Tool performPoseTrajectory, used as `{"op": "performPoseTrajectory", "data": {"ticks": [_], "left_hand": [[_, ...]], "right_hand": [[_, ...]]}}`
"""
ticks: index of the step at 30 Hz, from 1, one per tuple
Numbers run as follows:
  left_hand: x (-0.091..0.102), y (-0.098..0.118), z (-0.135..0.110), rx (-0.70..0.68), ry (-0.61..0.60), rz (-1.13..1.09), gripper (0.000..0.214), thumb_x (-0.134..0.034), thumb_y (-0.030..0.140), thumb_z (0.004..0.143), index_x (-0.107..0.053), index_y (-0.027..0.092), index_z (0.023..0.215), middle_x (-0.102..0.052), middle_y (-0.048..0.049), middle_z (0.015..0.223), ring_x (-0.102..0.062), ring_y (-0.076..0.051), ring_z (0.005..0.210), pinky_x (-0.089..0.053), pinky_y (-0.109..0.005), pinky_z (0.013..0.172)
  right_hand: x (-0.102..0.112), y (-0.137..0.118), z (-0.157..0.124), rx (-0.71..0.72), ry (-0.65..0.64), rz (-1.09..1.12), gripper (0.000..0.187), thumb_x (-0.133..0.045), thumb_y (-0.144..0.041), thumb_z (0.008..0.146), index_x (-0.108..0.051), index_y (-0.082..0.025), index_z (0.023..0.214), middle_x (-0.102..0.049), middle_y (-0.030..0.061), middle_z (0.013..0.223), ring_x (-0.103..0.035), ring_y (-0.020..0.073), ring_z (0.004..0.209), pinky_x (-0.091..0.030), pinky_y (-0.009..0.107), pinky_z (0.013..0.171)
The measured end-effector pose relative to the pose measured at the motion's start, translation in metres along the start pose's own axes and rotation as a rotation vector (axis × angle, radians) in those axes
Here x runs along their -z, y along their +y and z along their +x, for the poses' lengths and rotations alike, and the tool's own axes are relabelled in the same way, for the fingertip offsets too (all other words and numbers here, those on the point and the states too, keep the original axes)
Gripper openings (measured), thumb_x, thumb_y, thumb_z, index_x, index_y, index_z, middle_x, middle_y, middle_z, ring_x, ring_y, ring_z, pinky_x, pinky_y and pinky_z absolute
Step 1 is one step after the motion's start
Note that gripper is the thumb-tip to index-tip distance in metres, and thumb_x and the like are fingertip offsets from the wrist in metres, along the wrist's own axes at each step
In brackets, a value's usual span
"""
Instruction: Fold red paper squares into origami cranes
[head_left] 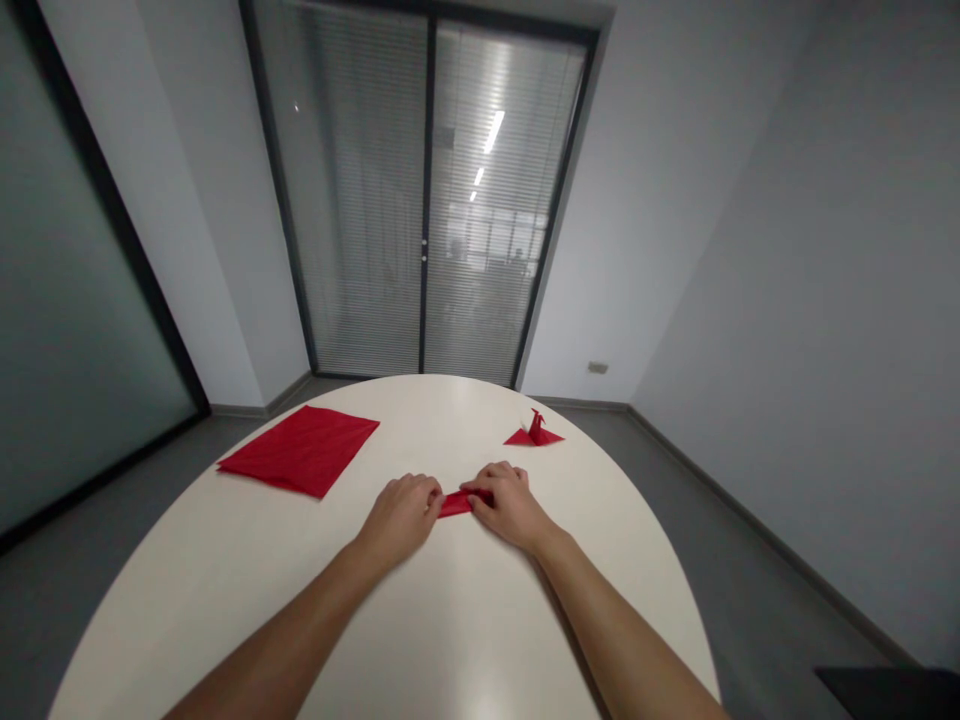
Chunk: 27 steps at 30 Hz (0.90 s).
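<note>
A narrow folded piece of red paper [455, 504] lies on the white table between my two hands. Its left end is pinched under the fingers of my left hand [405, 512]. My right hand [508, 502] grips the other end, thumb toward me and fingers curled over the top. Both ends of the paper are partly hidden by the fingers. Just beyond my right hand stands a finished red origami crane [536, 431] with its wings spread.
Square red paper sheets [304, 450] lie at the table's left. The round white table [450, 620] has its curved edge on both sides. Glass doors [427, 200] with blinds stand behind it. A dark object [892, 692] shows at the lower right.
</note>
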<state>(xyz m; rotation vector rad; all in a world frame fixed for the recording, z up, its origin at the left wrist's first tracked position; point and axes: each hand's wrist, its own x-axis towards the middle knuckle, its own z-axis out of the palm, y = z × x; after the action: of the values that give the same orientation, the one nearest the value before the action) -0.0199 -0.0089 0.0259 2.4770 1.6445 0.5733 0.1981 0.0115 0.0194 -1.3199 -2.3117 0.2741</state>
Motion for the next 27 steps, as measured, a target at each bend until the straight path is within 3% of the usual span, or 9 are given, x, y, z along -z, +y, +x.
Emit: {"op": "performPoseTrajectory", "data": {"ticks": [5, 9, 18, 23, 27], "left_hand": [[0.008, -0.004, -0.001, 0.0, -0.063, -0.03, 0.017, -0.056, 0.02, 0.093, -0.073, 0.021, 0.095, -0.076, -0.0043, 0.096, -0.068, -0.022, 0.091, -0.044, -0.031, 0.08], [0.011, -0.003, -0.001, -0.026, -0.094, -0.023, 0.021, -0.054, 0.018, 0.094, -0.074, 0.022, 0.1, -0.077, -0.0041, 0.1, -0.068, -0.022, 0.092, -0.045, -0.031, 0.081], [0.011, 0.009, -0.002, -0.102, -0.161, 0.124, 0.03, -0.047, 0.011, 0.096, -0.074, 0.02, 0.104, -0.073, -0.0071, 0.104, -0.067, -0.023, 0.1, -0.048, -0.033, 0.088], [0.015, 0.024, -0.006, -0.15, -0.213, 0.301, 0.032, -0.046, 0.004, 0.094, -0.074, 0.016, 0.105, -0.071, -0.0104, 0.104, -0.066, -0.025, 0.099, -0.05, -0.036, 0.084], [0.009, 0.046, -0.015, -0.092, -0.245, 0.425, 0.034, -0.046, 0.002, 0.094, -0.073, 0.012, 0.11, -0.069, -0.015, 0.109, -0.064, -0.028, 0.103, -0.051, -0.037, 0.081]], "right_hand": [[-0.003, 0.002, 0.0, 0.11, 0.021, 0.026, 0.026, -0.062, -0.012, 0.089, -0.076, -0.023, 0.108, -0.069, 0.0066, 0.11, -0.057, 0.0224, 0.102, -0.041, 0.037, 0.093], [-0.007, 0.003, 0.002, 0.193, -0.006, 0.054, 0.035, -0.056, -0.007, 0.091, -0.075, -0.024, 0.114, -0.07, 0.0061, 0.11, -0.058, 0.0212, 0.101, -0.044, 0.034, 0.092], [-0.003, 0.001, 0.002, 0.204, -0.018, 0.12, 0.035, -0.054, -0.002, 0.088, -0.074, -0.021, 0.11, -0.07, 0.0067, 0.105, -0.059, 0.0209, 0.1, -0.047, 0.035, 0.094], [-0.001, -0.001, 0.001, 0.223, -0.051, 0.076, 0.044, -0.054, -0.002, 0.088, -0.075, -0.025, 0.119, -0.069, 0.0078, 0.111, -0.059, 0.0214, 0.104, -0.047, 0.035, 0.095], [0.001, -0.004, 0.001, 0.192, -0.071, 0.011, 0.044, -0.056, -0.004, 0.087, -0.077, -0.028, 0.117, -0.069, 0.007, 0.111, -0.058, 0.0213, 0.105, -0.047, 0.033, 0.094]]}}
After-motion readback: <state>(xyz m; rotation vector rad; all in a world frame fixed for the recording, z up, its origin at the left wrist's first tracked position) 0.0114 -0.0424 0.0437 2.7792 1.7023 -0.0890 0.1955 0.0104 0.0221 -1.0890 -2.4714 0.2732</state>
